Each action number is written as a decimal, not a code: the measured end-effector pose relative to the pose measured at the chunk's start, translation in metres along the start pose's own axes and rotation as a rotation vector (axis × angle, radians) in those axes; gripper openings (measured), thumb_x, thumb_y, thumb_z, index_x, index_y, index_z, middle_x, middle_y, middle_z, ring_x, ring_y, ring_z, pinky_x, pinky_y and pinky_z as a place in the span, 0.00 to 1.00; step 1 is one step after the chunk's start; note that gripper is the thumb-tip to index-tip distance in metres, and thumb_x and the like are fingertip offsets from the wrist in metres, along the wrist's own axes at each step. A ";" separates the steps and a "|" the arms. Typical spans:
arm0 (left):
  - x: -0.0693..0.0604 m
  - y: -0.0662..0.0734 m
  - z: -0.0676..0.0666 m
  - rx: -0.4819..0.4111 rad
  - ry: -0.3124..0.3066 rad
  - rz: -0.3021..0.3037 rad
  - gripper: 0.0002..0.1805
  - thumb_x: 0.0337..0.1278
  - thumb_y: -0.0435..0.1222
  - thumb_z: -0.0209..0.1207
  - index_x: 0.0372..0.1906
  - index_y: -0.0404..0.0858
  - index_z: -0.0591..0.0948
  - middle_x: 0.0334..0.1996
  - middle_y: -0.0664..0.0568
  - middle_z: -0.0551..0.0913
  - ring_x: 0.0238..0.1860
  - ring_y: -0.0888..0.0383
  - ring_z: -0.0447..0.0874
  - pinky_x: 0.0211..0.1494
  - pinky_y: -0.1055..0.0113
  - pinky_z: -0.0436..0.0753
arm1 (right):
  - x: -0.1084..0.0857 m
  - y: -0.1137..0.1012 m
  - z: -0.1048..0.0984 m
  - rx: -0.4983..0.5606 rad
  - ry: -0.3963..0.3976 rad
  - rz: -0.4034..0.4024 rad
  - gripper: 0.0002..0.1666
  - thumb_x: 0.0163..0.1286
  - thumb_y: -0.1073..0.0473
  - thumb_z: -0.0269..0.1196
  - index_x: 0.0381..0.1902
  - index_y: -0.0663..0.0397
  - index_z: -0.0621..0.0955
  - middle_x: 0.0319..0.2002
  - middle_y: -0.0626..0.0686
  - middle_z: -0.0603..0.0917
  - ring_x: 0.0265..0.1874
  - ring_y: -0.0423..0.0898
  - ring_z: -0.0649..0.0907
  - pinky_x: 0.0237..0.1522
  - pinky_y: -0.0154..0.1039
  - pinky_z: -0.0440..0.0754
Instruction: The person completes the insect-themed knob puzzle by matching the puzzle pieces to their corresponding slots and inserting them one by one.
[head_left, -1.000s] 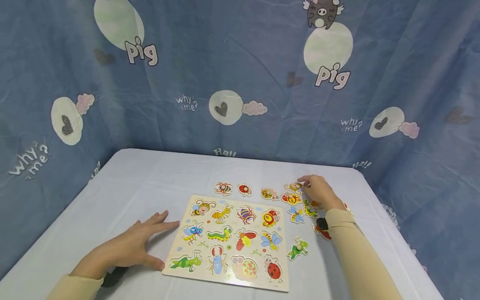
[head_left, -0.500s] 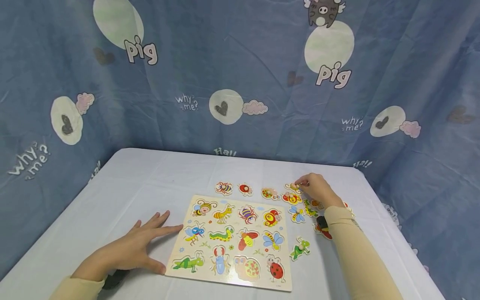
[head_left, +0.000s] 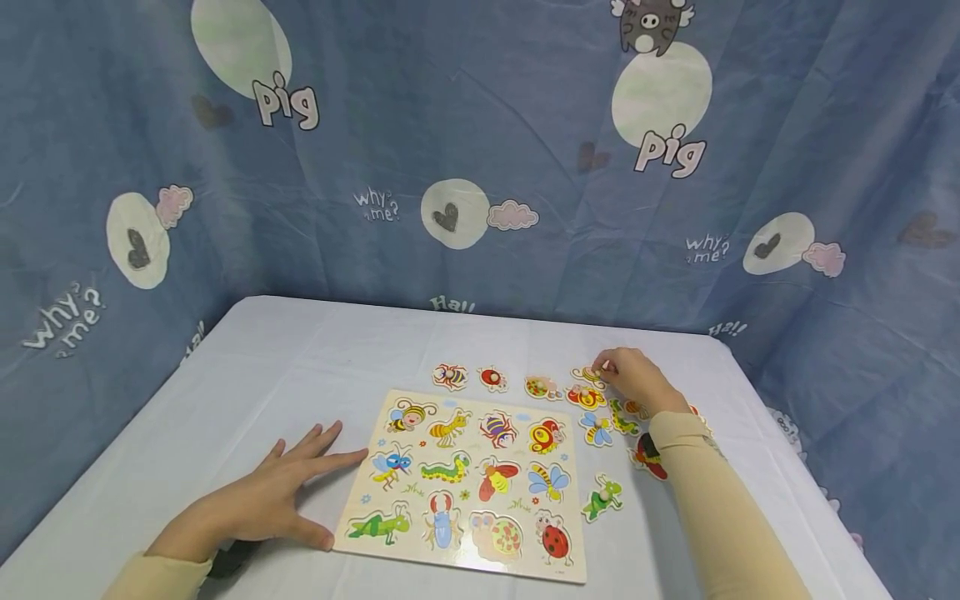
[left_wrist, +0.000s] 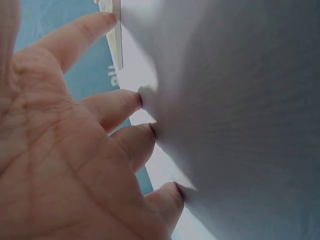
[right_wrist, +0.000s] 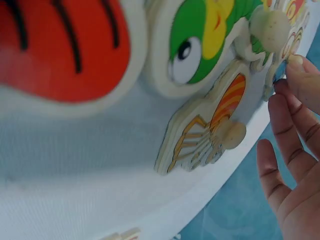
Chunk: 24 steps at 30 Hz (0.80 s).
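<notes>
A wooden insect puzzle board (head_left: 412, 487) lies on the white table in the head view. My left hand (head_left: 273, 492) is spread at its left side, thumb at the near left corner and forefinger at the left edge. In the left wrist view that hand's other fingertips (left_wrist: 150, 131) rest on the cloth. At the back right, my right hand (head_left: 637, 379) pinches a bee puzzle piece (head_left: 587, 375) between thumb and forefinger; the fingers partly cover it. In the right wrist view the pinched part is small, at the right edge.
Loose knobbed pieces lie around the board: spider (head_left: 450, 377), ladybird (head_left: 492, 379), snail (head_left: 542, 387), butterfly (head_left: 585, 397), dragonfly (head_left: 596, 429), grasshopper (head_left: 603, 497). A caterpillar piece (right_wrist: 200, 50) and an orange-striped insect piece (right_wrist: 220, 120) lie below the right wrist. A blue curtain (head_left: 480, 125) hangs behind.
My right thumb and forefinger have closed onto the bee piece, which stays about where it was. The board appears slightly further right in the view. My left hand keeps its pose.
</notes>
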<state>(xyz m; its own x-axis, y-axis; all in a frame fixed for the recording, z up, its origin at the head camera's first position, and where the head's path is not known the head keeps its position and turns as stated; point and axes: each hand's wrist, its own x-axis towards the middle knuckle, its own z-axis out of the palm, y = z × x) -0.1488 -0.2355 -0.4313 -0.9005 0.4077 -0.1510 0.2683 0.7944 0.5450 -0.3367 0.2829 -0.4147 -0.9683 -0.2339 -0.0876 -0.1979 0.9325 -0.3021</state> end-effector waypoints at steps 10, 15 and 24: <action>0.000 -0.002 0.002 0.010 0.009 0.002 0.58 0.16 0.67 0.74 0.70 0.69 0.69 0.80 0.40 0.49 0.79 0.30 0.39 0.69 0.21 0.35 | 0.002 -0.001 -0.001 -0.030 -0.057 0.054 0.09 0.75 0.59 0.58 0.49 0.50 0.81 0.42 0.55 0.83 0.36 0.47 0.79 0.41 0.41 0.81; 0.000 -0.004 0.003 0.014 0.015 0.009 0.58 0.16 0.68 0.74 0.69 0.69 0.69 0.80 0.41 0.49 0.79 0.30 0.39 0.70 0.22 0.35 | 0.001 0.003 -0.001 -0.032 -0.049 0.084 0.09 0.75 0.59 0.58 0.49 0.54 0.79 0.39 0.55 0.83 0.33 0.47 0.79 0.37 0.39 0.79; -0.001 -0.002 0.004 0.014 0.021 0.013 0.58 0.16 0.68 0.73 0.69 0.70 0.68 0.80 0.40 0.49 0.78 0.29 0.39 0.69 0.21 0.36 | -0.002 0.008 -0.002 -0.035 -0.055 0.137 0.11 0.73 0.56 0.61 0.47 0.57 0.78 0.36 0.54 0.81 0.32 0.47 0.78 0.34 0.37 0.76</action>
<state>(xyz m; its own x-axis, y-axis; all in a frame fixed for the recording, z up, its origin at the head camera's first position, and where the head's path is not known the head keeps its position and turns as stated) -0.1478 -0.2360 -0.4356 -0.9038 0.4090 -0.1263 0.2852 0.7953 0.5349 -0.3361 0.2911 -0.4150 -0.9770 -0.1173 -0.1779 -0.0702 0.9655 -0.2507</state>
